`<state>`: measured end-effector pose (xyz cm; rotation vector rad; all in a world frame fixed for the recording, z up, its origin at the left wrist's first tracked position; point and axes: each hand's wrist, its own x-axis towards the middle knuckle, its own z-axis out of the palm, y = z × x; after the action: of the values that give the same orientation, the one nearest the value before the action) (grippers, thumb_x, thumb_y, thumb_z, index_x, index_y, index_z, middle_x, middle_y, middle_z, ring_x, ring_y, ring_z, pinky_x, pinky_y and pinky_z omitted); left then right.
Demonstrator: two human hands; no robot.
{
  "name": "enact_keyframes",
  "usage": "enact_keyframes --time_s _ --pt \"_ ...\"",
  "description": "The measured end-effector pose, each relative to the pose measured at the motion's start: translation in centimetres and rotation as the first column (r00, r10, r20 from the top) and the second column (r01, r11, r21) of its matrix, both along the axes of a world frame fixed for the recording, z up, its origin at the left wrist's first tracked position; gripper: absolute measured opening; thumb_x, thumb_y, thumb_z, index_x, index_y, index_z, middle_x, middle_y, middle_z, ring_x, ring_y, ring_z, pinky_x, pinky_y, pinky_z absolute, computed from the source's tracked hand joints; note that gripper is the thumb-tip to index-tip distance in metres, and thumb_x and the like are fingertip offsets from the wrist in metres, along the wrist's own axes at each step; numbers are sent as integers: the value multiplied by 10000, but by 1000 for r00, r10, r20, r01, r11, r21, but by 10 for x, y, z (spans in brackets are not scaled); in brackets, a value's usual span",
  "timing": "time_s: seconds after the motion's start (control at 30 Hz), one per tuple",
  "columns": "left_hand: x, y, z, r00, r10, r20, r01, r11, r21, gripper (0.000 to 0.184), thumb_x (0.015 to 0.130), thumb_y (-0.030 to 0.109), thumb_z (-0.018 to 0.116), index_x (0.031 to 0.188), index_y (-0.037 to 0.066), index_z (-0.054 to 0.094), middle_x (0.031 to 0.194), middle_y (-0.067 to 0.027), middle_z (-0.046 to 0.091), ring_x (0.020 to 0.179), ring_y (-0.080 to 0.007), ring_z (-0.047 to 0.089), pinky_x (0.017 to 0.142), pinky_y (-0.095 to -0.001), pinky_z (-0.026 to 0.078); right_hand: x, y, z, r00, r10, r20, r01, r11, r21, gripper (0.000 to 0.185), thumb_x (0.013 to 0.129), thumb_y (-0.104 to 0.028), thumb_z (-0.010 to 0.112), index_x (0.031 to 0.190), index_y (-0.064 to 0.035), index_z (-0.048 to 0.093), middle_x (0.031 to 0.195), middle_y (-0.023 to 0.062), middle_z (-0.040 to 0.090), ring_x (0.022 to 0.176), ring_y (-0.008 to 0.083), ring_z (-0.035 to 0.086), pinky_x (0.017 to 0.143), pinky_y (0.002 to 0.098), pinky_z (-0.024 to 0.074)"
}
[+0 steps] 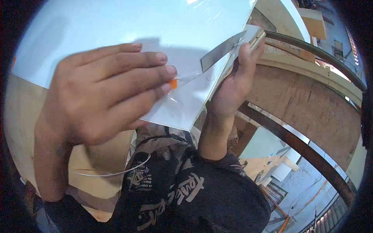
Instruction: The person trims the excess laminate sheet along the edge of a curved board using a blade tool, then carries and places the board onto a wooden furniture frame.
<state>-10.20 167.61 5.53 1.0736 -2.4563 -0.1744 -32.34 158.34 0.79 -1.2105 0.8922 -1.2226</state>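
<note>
My left hand [105, 85] reaches over a white panel [97, 27], its back to the camera and fingers together. Its fingertips pinch clear film [175, 101] beside a small orange piece [173, 83]. My right hand [237, 81] is wrapped round a narrow white-faced wooden piece [254, 35] near the panel's right edge, its thumb up along the side. A thin, flat grey strip [221, 51] sticks out from that piece over the panel. The clear film stretches toward the strip's lower end.
Dark curved bars [295, 143] and a brown board [307, 97] stand at the right. A tan wooden surface [23, 116] lies at the left. A thin white strand [112, 174] hangs before the person's dark shirt. Wood pieces and a blue surface show at lower right.
</note>
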Motion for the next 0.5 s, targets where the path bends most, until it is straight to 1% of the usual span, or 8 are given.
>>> enact_keyframes --time_s 0.1,0.17,0.23,0.33,0.43,0.5 --pt "3 -2 -3 1000 9 14 -10 998 55 567 777 508 724 1149 80 727 1214 -95 724 1166 -299 683 1002 -511 543 -3 2 -3 999 35 -8 -35 999 -24 611 1017 -300 463 1535 -60 249 1398 138 419 1296 239 412 1156 383 269" --pt "9 -11 2 999 31 43 -34 996 79 584 779 527 711 1160 84 723 1228 -88 721 1185 -303 676 1038 -524 511 -6 9 -1 999 44 -19 -44 999 1 636 1008 -330 478 1538 -63 247 1403 138 413 1299 246 406 1157 384 263" --pt "14 -12 2 998 28 64 -33 996 86 648 756 576 707 1169 76 718 1244 -99 714 1213 -318 662 1098 -546 448 -7 11 -4 998 46 -52 -45 999 11 679 991 -376 501 1539 -68 247 1417 137 399 1307 254 393 1153 383 262" --pt "15 -10 0 997 33 65 -36 998 44 671 754 598 698 1167 70 716 1253 -113 709 1221 -319 658 1099 -548 444 -5 17 -2 998 41 -37 -40 999 14 672 993 -369 495 1541 -70 246 1421 141 392 1310 253 387 1146 384 273" --pt "19 -10 -3 1000 0 29 0 1000 21 680 757 614 693 1151 59 717 1254 -123 707 1228 -322 653 1095 -551 445 -6 24 -3 997 27 -66 -26 1000 18 676 994 -369 494 1543 -65 243 1422 142 393 1309 250 391 1146 382 274" --pt "20 -11 -4 999 -7 36 7 1000 7 689 755 611 695 1154 50 713 1258 -128 705 1235 -328 648 1093 -554 446 -7 29 -3 997 37 -67 -36 999 20 680 993 -370 494 1544 -62 240 1424 142 394 1306 253 396 1149 379 269"
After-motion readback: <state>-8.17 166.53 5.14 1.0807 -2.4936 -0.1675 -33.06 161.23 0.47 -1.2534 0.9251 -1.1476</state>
